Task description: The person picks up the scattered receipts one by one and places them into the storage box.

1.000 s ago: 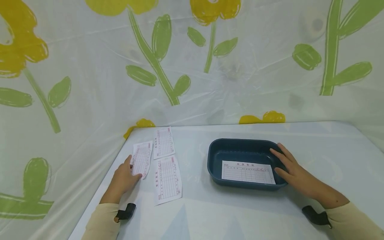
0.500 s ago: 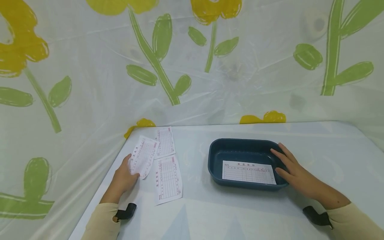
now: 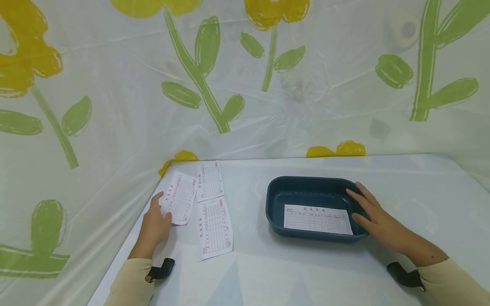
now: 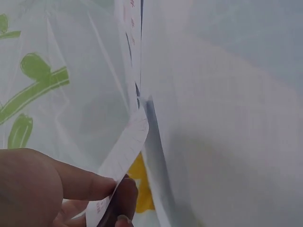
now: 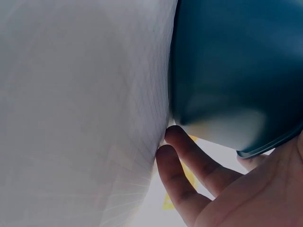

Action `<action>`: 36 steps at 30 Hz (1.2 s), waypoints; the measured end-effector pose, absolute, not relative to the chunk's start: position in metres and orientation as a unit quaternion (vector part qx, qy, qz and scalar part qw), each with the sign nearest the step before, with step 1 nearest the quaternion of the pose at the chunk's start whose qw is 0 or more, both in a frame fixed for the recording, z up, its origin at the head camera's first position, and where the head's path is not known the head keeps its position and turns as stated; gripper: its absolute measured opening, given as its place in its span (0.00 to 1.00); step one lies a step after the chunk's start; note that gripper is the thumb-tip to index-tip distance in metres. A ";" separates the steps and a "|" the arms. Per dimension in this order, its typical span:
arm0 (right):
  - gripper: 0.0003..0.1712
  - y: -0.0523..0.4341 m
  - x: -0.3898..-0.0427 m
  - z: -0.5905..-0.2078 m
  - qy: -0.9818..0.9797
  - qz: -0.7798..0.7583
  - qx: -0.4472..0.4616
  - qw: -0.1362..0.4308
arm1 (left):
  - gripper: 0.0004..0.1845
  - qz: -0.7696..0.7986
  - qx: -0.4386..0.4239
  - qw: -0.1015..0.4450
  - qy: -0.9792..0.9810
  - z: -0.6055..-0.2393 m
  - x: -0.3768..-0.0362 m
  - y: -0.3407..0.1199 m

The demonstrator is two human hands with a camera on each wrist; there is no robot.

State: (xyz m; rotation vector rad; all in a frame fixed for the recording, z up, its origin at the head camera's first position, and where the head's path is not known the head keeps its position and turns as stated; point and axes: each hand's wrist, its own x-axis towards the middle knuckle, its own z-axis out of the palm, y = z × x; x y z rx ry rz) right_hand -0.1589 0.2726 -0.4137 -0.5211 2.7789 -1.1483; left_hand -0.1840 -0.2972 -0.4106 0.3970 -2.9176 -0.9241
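Count: three narrow white paper slips printed with red grids, one wider white form, one dark blue oval plastic tray (image 3: 275,199). My left hand (image 3: 153,225) pinched the leftmost slip (image 3: 179,198) between thumb and fingers (image 4: 80,182), lifted at the counter's left edge. Two slips (image 3: 209,180) (image 3: 214,229) lay flat beside it. My right hand (image 3: 377,221) rested with fingers straight on the tray's right rim; the form (image 3: 317,219) lay inside. Counter (image 3: 306,272) pale; flower-printed plastic sheeting (image 3: 245,85) behind. Print illegible.
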 end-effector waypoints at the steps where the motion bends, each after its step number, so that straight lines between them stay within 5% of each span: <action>1: 0.39 0.273 -0.159 -0.414 0.909 -0.377 -0.170 0.046 | 0.40 -0.302 0.131 0.033 -0.944 -0.409 -0.184 -0.296; 36: 0.38 0.273 -0.158 -0.412 0.907 -0.382 -0.171 0.046 | 0.31 -0.310 0.047 0.141 -0.939 -0.371 -0.169 -0.250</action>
